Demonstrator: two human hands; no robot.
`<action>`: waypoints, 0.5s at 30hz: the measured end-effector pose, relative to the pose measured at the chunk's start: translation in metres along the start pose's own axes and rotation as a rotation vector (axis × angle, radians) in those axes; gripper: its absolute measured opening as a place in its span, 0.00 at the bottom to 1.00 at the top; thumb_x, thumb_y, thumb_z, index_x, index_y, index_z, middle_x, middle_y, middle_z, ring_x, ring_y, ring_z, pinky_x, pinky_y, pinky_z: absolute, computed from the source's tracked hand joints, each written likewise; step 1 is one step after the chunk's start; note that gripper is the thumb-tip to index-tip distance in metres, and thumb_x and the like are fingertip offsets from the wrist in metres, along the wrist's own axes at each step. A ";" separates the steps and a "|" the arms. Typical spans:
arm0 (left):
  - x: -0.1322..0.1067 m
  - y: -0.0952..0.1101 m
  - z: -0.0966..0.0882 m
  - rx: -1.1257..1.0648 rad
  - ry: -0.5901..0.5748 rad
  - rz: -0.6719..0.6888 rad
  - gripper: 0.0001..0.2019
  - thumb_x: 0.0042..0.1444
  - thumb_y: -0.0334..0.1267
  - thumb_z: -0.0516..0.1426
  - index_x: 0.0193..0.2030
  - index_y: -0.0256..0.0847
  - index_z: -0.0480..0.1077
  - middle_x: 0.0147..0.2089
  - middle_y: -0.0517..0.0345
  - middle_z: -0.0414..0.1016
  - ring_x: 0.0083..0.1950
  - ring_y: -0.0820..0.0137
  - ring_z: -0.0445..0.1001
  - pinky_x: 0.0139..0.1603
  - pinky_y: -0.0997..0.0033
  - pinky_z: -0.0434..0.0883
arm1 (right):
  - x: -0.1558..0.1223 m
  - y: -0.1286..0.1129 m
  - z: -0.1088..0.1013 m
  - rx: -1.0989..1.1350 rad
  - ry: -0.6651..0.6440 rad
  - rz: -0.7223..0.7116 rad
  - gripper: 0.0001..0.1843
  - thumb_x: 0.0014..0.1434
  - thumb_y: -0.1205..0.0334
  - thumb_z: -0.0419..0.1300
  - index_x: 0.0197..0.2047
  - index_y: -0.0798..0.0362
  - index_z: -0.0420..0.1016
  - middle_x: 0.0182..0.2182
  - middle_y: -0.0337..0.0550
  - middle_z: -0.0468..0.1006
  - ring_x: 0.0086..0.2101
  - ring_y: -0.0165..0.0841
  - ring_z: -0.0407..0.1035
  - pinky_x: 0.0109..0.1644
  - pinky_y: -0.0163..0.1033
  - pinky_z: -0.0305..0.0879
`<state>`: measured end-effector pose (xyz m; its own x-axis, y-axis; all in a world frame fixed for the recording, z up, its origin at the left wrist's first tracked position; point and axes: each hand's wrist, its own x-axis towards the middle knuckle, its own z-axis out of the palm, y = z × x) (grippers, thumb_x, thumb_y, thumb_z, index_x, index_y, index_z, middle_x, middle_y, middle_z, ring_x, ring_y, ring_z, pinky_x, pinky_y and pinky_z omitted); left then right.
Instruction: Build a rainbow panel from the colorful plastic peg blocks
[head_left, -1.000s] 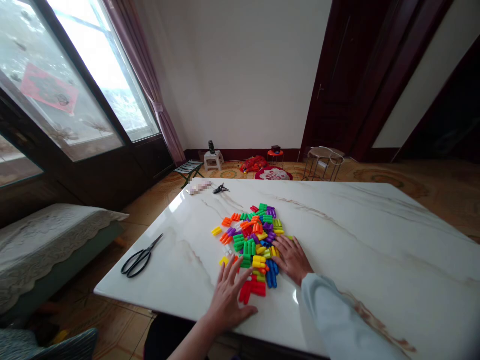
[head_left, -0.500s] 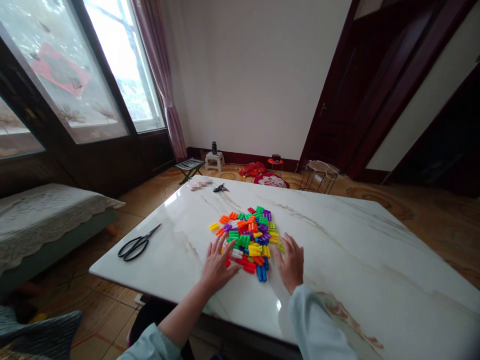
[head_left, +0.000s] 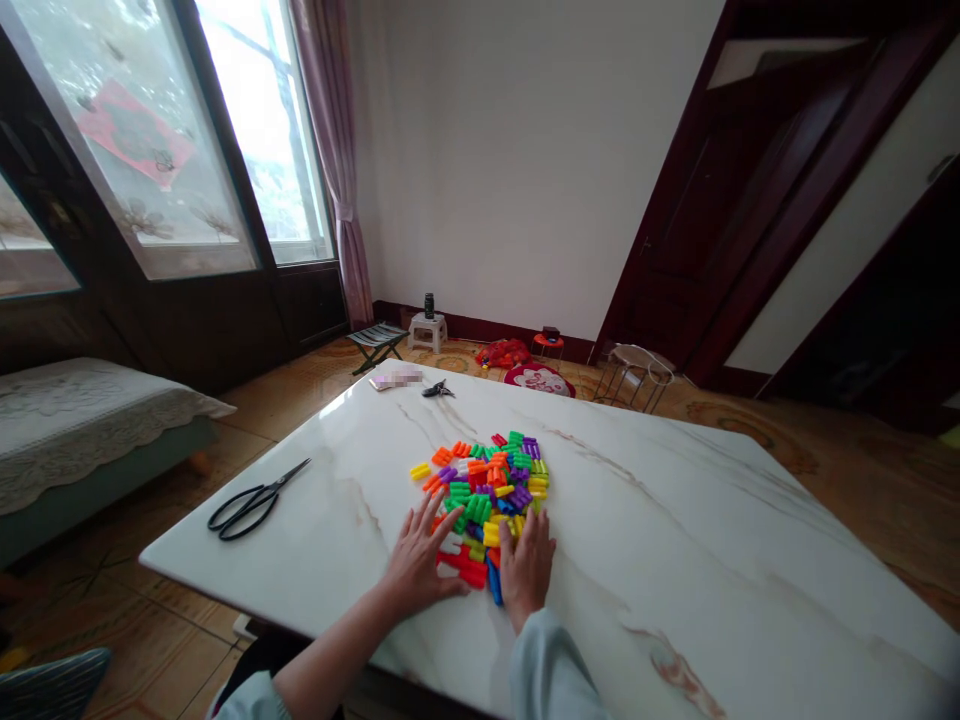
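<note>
A loose pile of colourful plastic building pieces (head_left: 478, 508) lies on the white marble-patterned table (head_left: 645, 560). The pieces are red, orange, yellow, green, blue, purple and white, shaped like short joined tubes. At the near left side of the pile, my left hand (head_left: 417, 562) has its fingers spread, touching or just over the edge pieces. My right hand (head_left: 529, 568) rests against the near right side, fingers stretched out over yellow and blue pieces (head_left: 494, 580). Neither hand grasps a piece that I can make out.
Black-handled scissors (head_left: 259, 500) lie on the table's left part. Small pliers (head_left: 439, 389) and a partly blurred pinkish packet (head_left: 396, 377) are at the far edge. Beyond stand a folding stool (head_left: 379, 340), a white stool (head_left: 427, 332) and a round stool (head_left: 637, 362).
My right hand has moved left, from beside the pile onto its near right edge. My left hand stays spread at the left side. The view has shifted slightly.
</note>
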<state>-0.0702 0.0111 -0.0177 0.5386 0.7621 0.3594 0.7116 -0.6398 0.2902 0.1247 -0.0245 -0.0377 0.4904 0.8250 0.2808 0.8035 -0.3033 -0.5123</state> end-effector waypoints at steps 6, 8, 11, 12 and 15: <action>0.003 -0.011 0.007 -0.019 0.056 -0.017 0.53 0.38 0.70 0.58 0.69 0.49 0.48 0.72 0.41 0.42 0.70 0.46 0.46 0.64 0.40 0.53 | -0.015 -0.008 0.012 0.086 0.025 -0.123 0.40 0.63 0.40 0.39 0.69 0.57 0.41 0.65 0.65 0.51 0.63 0.55 0.48 0.59 0.67 0.49; 0.003 -0.010 0.008 -0.026 0.088 -0.015 0.53 0.39 0.69 0.59 0.69 0.48 0.49 0.72 0.42 0.40 0.71 0.45 0.44 0.64 0.41 0.54 | -0.016 -0.006 0.005 0.112 0.025 -0.181 0.35 0.64 0.43 0.38 0.69 0.51 0.41 0.64 0.60 0.55 0.63 0.54 0.49 0.58 0.67 0.49; 0.002 -0.008 0.005 -0.033 0.103 -0.013 0.52 0.39 0.68 0.60 0.69 0.48 0.50 0.73 0.43 0.39 0.70 0.43 0.44 0.63 0.40 0.55 | 0.009 0.002 -0.012 0.140 0.099 -0.271 0.29 0.66 0.49 0.38 0.67 0.48 0.49 0.64 0.53 0.56 0.63 0.47 0.49 0.60 0.60 0.51; 0.002 -0.007 0.004 -0.035 0.103 -0.014 0.52 0.39 0.68 0.60 0.69 0.49 0.50 0.73 0.43 0.40 0.70 0.43 0.45 0.63 0.39 0.56 | 0.027 0.005 -0.018 0.158 0.154 -0.290 0.27 0.66 0.50 0.38 0.65 0.49 0.53 0.64 0.53 0.56 0.63 0.46 0.49 0.60 0.56 0.53; 0.003 -0.004 0.000 -0.041 0.096 -0.021 0.51 0.39 0.67 0.60 0.69 0.50 0.49 0.72 0.44 0.42 0.70 0.44 0.46 0.63 0.38 0.55 | 0.104 0.014 -0.025 0.103 0.255 -0.314 0.28 0.67 0.51 0.35 0.59 0.54 0.63 0.58 0.57 0.65 0.59 0.44 0.57 0.58 0.52 0.56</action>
<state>-0.0713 0.0157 -0.0178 0.4764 0.7637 0.4357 0.7022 -0.6287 0.3342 0.1952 0.0451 0.0049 0.3057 0.7211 0.6217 0.8957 0.0038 -0.4447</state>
